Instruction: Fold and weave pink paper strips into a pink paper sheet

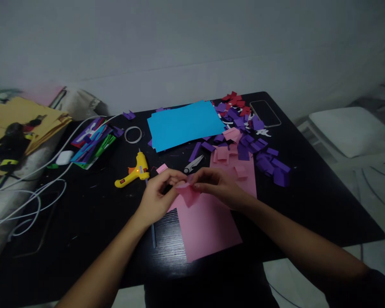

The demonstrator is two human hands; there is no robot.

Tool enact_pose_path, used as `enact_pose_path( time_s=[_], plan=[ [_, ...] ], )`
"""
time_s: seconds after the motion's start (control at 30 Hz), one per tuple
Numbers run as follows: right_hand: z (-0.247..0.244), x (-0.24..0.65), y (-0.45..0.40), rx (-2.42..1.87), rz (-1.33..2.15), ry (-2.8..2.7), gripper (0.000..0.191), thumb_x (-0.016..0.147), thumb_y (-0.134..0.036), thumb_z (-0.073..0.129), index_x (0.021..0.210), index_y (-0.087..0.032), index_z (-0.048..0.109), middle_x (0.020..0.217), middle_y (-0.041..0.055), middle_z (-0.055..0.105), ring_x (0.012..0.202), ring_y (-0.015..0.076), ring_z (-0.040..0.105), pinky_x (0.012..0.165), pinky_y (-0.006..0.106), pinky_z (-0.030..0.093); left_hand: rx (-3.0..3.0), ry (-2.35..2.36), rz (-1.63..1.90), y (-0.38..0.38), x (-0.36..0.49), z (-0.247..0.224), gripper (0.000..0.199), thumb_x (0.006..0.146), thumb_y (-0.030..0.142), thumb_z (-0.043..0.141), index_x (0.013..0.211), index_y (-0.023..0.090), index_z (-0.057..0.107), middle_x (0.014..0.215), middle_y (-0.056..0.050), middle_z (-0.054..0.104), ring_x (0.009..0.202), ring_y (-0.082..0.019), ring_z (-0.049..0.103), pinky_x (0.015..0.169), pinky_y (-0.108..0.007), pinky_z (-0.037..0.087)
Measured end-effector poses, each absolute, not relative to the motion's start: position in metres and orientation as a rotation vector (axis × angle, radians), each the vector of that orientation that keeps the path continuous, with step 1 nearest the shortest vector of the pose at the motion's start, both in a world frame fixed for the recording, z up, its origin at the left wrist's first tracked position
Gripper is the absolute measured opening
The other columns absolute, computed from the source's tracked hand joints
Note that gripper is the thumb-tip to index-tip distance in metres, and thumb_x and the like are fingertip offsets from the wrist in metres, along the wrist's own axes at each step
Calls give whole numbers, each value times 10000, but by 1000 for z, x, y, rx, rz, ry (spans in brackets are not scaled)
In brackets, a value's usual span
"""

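A small folded piece of pink paper (189,195) is held between my two hands, above a large pink sheet (208,226) on the black table. My left hand (158,194) pinches its left side, fingers closed. At its right edge, the thumb and fingers of my right hand (216,184) close on the same piece. Scissors (193,164) lie just beyond my hands, their handles hidden. To the left of my left hand is a yellow glue gun (135,170). Cut pink pieces (222,154) rest on the sheet's far end.
Blue sheets (186,125) lie at the back, with purple pieces (266,162) and red pieces (235,100) to their right. A phone (265,113) is at the back right corner. White cables (35,194) and coloured strips (94,141) are at the left.
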State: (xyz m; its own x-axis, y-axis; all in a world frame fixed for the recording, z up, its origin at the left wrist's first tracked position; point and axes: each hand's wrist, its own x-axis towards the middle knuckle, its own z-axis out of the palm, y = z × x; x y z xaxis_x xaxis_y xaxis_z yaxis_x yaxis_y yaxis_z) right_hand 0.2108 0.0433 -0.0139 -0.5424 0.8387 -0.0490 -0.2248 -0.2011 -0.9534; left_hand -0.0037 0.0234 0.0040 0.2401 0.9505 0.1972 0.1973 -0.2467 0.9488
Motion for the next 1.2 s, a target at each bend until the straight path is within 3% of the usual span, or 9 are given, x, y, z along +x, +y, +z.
enact_pose_path(
  time_s=[0.17,0.33,0.6,0.77,1.2],
  plan=[
    [-9,213,41,-749,1308,-1711,60,940,-234,712,972,-186,728,948,65,737,863,178,708,781,314,593,1449,1132,805,26,-5,7,370,965,460,640,752,159,666,613,39,502,554,-99,412,522,-226,308],
    [-9,213,41,-590,933,-1940,102,970,-122,635,989,-194,704,978,76,737,893,188,714,804,332,604,1326,1053,700,29,-7,11,343,939,476,683,807,160,701,663,34,542,582,-100,426,562,-231,331],
    [-12,213,41,-585,808,-1988,132,975,-110,620,1009,-210,700,1012,74,655,934,183,679,825,336,598,1008,954,630,28,-9,2,265,876,415,766,865,160,694,808,1,590,750,-136,524,673,-237,394],
    [-10,213,40,-588,794,-1992,123,971,-114,621,1005,-208,692,1005,71,644,927,182,672,821,331,592,797,910,636,27,-7,-1,299,804,399,836,850,158,665,781,14,571,681,-112,518,627,-223,378],
    [-13,212,38,-614,649,-2025,125,961,-100,626,1004,-205,679,994,76,679,916,187,690,800,321,604,748,931,687,28,-3,-5,307,788,380,863,874,148,680,790,12,598,674,-100,546,631,-205,403]
  ],
)
